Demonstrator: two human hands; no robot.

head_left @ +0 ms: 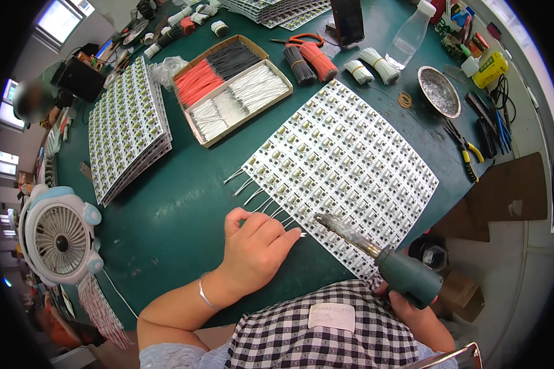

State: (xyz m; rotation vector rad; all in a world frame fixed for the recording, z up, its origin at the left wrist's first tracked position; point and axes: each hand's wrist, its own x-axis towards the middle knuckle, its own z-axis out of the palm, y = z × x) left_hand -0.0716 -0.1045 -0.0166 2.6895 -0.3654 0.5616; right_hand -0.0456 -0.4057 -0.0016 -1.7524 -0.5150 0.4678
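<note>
A large white circuit board panel (345,166) made of many small repeated units lies flat on the table before me. Several short white wires (250,195) stick out past its left edge. My left hand (255,249) is closed beside that edge, thumb and finger pinched on a white wire (303,234) whose end just shows; the rest is hidden by the fingers. In my right hand (412,310), a soldering iron (406,273) with a green handle is gripped. Its darkened tip points left over the panel's lower part; whether it touches cannot be told.
A cardboard box (234,89) holds red, black and white wires. Stacked panels (129,129) and a small fan (60,237) stand left. Wire bundles (317,61), a bottle (410,37), a metal dish (439,92) and pliers (465,150) lie beyond and right.
</note>
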